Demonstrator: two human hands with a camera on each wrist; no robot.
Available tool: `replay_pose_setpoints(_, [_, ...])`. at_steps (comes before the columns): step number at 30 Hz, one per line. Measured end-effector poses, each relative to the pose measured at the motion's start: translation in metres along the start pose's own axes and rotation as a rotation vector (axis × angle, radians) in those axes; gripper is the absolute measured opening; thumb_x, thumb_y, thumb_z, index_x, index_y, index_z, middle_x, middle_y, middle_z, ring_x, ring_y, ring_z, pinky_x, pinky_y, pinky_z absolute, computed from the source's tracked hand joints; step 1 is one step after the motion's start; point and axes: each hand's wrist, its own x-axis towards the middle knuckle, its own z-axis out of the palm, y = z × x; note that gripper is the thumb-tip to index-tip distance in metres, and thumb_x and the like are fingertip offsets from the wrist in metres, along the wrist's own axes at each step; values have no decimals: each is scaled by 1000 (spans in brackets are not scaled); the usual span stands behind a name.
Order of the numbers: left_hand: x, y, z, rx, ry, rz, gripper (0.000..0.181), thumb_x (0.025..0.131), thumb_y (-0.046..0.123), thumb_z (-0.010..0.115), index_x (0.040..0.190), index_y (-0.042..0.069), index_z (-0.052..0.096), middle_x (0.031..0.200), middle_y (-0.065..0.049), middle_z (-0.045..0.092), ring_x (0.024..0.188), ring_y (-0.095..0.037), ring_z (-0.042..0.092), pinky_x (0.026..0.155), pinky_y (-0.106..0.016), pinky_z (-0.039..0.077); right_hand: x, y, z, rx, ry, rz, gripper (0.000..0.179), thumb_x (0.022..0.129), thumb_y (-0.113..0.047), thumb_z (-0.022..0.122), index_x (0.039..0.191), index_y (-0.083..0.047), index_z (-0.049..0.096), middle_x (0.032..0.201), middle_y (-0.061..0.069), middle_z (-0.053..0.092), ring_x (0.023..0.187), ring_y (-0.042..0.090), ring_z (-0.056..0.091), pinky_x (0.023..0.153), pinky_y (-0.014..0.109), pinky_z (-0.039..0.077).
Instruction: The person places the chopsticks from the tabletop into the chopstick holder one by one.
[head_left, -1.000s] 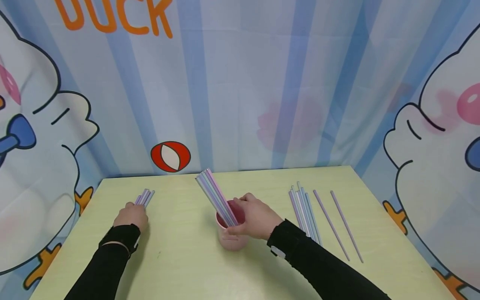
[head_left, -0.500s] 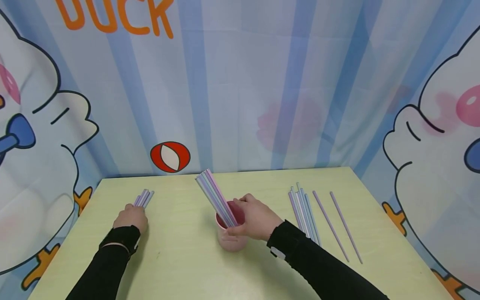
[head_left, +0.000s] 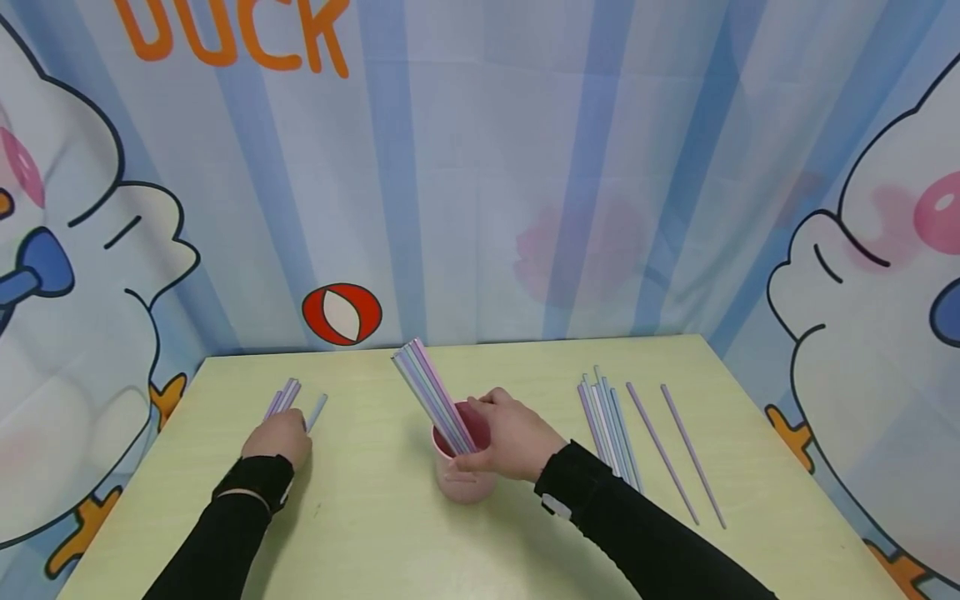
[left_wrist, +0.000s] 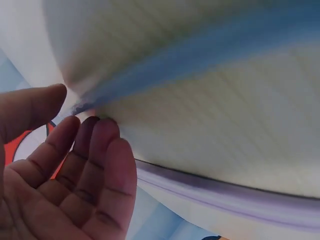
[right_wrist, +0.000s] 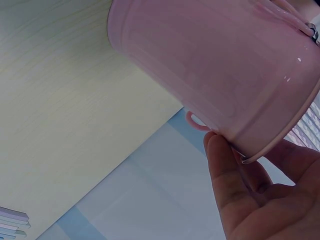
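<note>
My left hand (head_left: 279,439) is at the left of the table, pinching a light blue straw (head_left: 318,411) between thumb and fingertips. In the left wrist view that blue straw (left_wrist: 190,55) slants from the fingertips, and purple straws (left_wrist: 225,192) lie a little apart from it. Those purple straws (head_left: 282,397) stick out beyond the hand in the head view, partly hidden by it. At the middle, my right hand (head_left: 512,435) grips the rim of a pink metal pail (head_left: 465,485). The pail (right_wrist: 210,65) has small side loops. A bundle of pastel straws (head_left: 435,396) leans leftward inside it.
On the right of the pale yellow table (head_left: 360,533) lies a group of blue, white and purple straws (head_left: 609,425), partly behind the right forearm. Two single purple straws (head_left: 663,454) lie beside it. A printed curtain (head_left: 480,167) stands behind the table.
My left hand has shifted slightly right, and the blue straw has come away from the purple ones with it. My right hand and the pail have stayed put.
</note>
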Motion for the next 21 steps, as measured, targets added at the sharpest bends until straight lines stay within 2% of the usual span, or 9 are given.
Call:
replay_pose_setpoints(4, [-3, 7, 3, 5, 5, 52, 5, 86, -5, 58, 91, -8, 57, 74, -17, 63, 65, -29, 59, 64, -50, 53, 1, 1, 0, 6, 1, -1, 77, 71, -51, 81, 135, -14, 60, 118, 7, 55, 98, 20, 57, 91, 38, 54])
replay_pose_setpoints(7, [-4, 13, 5, 20, 3, 68, 9, 89, -7, 55, 98, -10, 54, 76, -19, 63, 66, -30, 60, 63, -50, 53, 1, 1, 1, 3, 3, -6, 78, 70, -53, 81, 135, -13, 60, 117, 7, 55, 97, 20, 56, 91, 38, 54])
replay_pose_setpoints(11, [-6, 20, 7, 25, -9, 59, 15, 91, -7, 55, 105, -11, 52, 77, -20, 63, 67, -31, 61, 63, -50, 54, 1, 2, 1, 2, 8, -8, 79, 70, -52, 81, 135, -13, 60, 117, 7, 55, 97, 20, 56, 90, 38, 54])
replay_pose_setpoints(16, [-6, 25, 9, 6, -35, 35, 25, 88, -2, 61, 109, -11, 51, 77, -19, 63, 64, -30, 59, 62, -49, 53, 1, 2, 2, 6, 10, -4, 79, 70, -51, 81, 136, -14, 59, 117, 6, 54, 97, 20, 57, 90, 38, 54])
replay_pose_setpoints(21, [-1, 27, 10, -22, -46, 24, 34, 88, 1, 61, 117, -14, 52, 93, -25, 65, 76, -33, 61, 73, -51, 54, 2, 2, 3, 4, 10, -2, 79, 70, -52, 81, 136, -15, 59, 116, 5, 54, 97, 19, 56, 91, 37, 54])
